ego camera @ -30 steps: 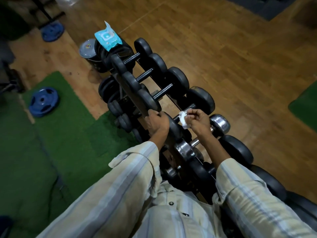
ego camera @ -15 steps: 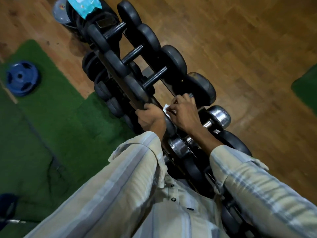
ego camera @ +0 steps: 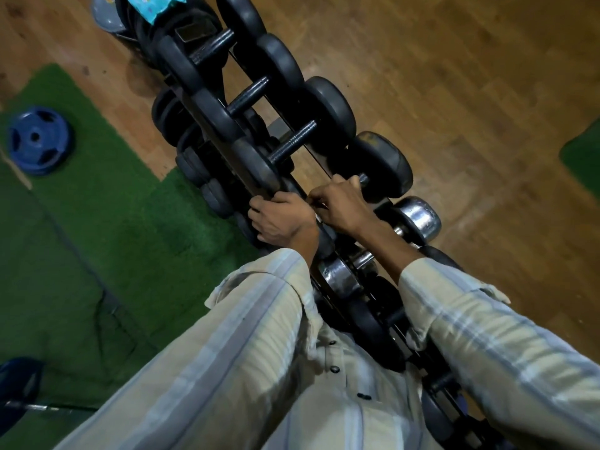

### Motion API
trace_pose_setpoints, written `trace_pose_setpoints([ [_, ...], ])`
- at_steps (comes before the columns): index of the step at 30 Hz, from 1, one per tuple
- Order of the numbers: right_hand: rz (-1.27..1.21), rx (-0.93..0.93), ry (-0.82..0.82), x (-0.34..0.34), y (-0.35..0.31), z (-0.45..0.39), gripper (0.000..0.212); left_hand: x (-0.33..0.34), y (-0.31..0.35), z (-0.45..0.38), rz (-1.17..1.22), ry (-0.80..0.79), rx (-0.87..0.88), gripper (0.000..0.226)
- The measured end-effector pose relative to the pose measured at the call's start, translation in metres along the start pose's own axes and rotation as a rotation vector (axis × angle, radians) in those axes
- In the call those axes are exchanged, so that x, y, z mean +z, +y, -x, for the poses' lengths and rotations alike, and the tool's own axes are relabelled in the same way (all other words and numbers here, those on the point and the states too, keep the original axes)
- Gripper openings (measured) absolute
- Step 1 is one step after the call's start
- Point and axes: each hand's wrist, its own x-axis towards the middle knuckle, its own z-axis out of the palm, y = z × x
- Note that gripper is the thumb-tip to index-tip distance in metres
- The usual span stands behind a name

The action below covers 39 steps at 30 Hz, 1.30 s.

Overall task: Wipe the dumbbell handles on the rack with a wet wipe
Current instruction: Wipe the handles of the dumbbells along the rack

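A: Is the wet wipe visible?
B: Almost not; the right hand (ego camera: 341, 206) covers it, curled around the dumbbell handle (ego camera: 362, 180) on the rack (ego camera: 259, 177).
A: And the left hand (ego camera: 279, 219)?
B: It grips the near head of the same dumbbell. The wipes packet (ego camera: 152, 4) is cut off at the top.

from my feed both arms reach forward in striped sleeves, hands close together but not quite touching. left hand (ego camera: 281, 219) is curled over something, knuckles up, and right hand (ego camera: 341, 206) has its fingers wrapped down tight too.
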Motion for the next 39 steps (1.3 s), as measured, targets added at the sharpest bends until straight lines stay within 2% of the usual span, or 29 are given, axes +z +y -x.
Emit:
trace_pose_setpoints([
  [5, -0.309, 0.006, 0.170, 0.016, 0.006, 0.031, 0.014, 0.003, -0.001, 0.000, 0.009, 0.043, 0.000, 0.032],
  [9, -0.346, 0.042, 0.259, 0.022, 0.000, 0.052, 0.021, 0.007, 0.000, 0.000, -0.001, 0.065, 0.005, 0.029],
  [14, -0.411, 0.140, 0.293, 0.021, -0.002, 0.065, 0.015, 0.009, -0.001, -0.001, 0.005, 0.057, 0.026, 0.029],
  [18, -0.473, 0.327, 0.274, 0.026, -0.009, 0.068, 0.016, 0.011, -0.003, -0.001, -0.010, 0.054, 0.053, 0.030],
  [21, -0.608, 0.488, 0.261, 0.028, -0.009, 0.064, 0.014, 0.011, -0.002, -0.002, -0.022, 0.042, 0.066, 0.030],
  [26, -0.621, 0.613, 0.139, 0.044, -0.002, 0.052, 0.019, 0.010, -0.007, -0.005, -0.036, 0.020, 0.066, 0.033],
  [28, -0.792, 0.698, 0.089, 0.043, 0.002, 0.045, 0.020, 0.012, -0.006, -0.005, -0.036, 0.021, 0.074, 0.033],
  [31, -1.217, 0.858, 0.049, 0.032, 0.000, 0.036, 0.022, 0.011, -0.005, -0.006, -0.032, 0.022, 0.074, 0.033],
  [34, -1.629, 0.856, 0.005, 0.030, 0.003, 0.039, 0.028, 0.013, -0.007, -0.007, -0.028, 0.022, 0.072, 0.030],
  [36, -1.785, 0.875, -0.009, 0.032, 0.007, 0.042, 0.022, 0.014, -0.006, -0.006, -0.021, 0.024, 0.066, 0.030],
  [39, -1.884, 0.924, 0.074, 0.035, 0.008, 0.043, 0.017, 0.013, -0.006, -0.006, -0.016, 0.024, 0.060, 0.032],
])
